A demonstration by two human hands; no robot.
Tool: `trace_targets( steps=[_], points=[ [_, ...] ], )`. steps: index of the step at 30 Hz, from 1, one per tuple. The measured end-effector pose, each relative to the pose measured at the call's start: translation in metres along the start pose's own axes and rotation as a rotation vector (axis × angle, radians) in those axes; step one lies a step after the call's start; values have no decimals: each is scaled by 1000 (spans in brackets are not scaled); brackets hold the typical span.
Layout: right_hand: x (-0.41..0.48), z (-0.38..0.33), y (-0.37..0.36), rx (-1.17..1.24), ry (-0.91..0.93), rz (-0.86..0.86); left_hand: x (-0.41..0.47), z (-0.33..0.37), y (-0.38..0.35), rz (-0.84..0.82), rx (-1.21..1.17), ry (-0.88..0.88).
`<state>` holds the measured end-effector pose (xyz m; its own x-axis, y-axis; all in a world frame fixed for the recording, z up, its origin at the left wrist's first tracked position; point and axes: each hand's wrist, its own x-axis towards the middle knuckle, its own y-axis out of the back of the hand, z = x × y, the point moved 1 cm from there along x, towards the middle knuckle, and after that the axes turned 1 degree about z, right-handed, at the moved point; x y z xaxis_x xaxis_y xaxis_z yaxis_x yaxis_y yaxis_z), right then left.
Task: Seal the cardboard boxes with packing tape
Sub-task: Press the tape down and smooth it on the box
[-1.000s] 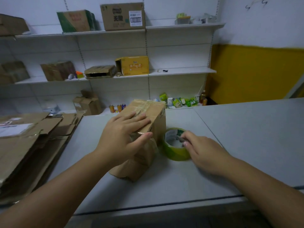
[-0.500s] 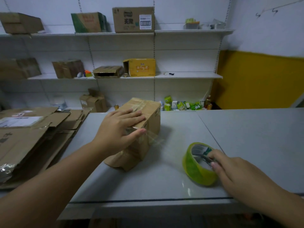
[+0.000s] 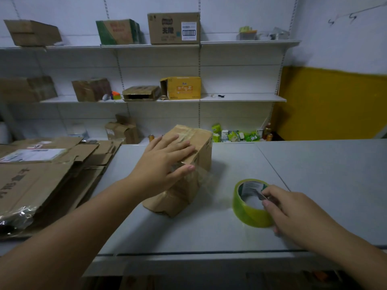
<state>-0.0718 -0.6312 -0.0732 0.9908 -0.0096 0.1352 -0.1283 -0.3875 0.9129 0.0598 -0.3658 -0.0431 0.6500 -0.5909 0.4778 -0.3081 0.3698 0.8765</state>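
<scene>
A small brown cardboard box (image 3: 201, 143) lies on the grey table (image 3: 314, 168), with clear tape across its top and a loose flap at its near end. My left hand (image 3: 165, 164) lies flat on the box top, fingers straight, thumb on the tape at the near side. A strip of clear tape (image 3: 206, 178) hangs off that side. To the right stands a yellow-green tape roll (image 3: 250, 214) on its edge. My right hand (image 3: 293, 212) grips the roll, fingers inside its core along with a small metal object.
Flattened cardboard sheets (image 3: 41, 181) are stacked on the table's left side. White wall shelves (image 3: 240, 98) behind carry several boxes. Small green cartons and bottles (image 3: 236, 135) sit beyond the table's far edge. A yellow wall panel (image 3: 335, 105) is on the right.
My right hand pulled the tape roll away from the box, toward me and to the right, then held still. My left hand stays pressed on the box top.
</scene>
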Motion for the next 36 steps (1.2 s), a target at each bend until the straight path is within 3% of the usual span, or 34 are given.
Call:
trace_targets(
  steps=[5, 8, 11, 16, 19, 21, 23, 25, 26, 28, 30, 33, 36],
  points=[
    [2, -2, 4, -82, -15, -1, -14, 20, -10, 266, -28, 63],
    [0, -5, 10, -63, -35, -73, -16, 22, -11, 320, -98, 113],
    [-5, -8, 19, 9, -74, -144, -17, 18, -9, 297, -184, 72],
    [-9, -8, 23, 191, -99, -229, -11, 3, 2, 125, -400, -25],
    [-2, -6, 28, 323, -60, -140, -6, 2, 2, 86, -473, -2],
    [10, -6, 34, 366, 22, -34, -8, 4, 0, 156, -479, 34],
    [26, -10, 37, 372, 129, 31, -17, 14, -5, 347, -438, 136],
    [45, -16, 37, 279, 255, 77, -36, 36, -18, 530, -618, 470],
    [55, -21, 38, 215, 318, 120, -46, 51, -27, 540, -852, 697],
    [77, -34, 43, 101, 424, 239, -59, 85, -41, 328, -1346, 1025],
    [104, -54, 45, -38, 530, 302, -57, 106, -48, 84, -1462, 1045],
    [140, -85, 31, -206, 638, 194, -39, 118, -47, 84, -1511, 1000],
    [159, -98, 8, -347, 601, 153, -21, 117, -49, 86, -1489, 1035]
  ],
)
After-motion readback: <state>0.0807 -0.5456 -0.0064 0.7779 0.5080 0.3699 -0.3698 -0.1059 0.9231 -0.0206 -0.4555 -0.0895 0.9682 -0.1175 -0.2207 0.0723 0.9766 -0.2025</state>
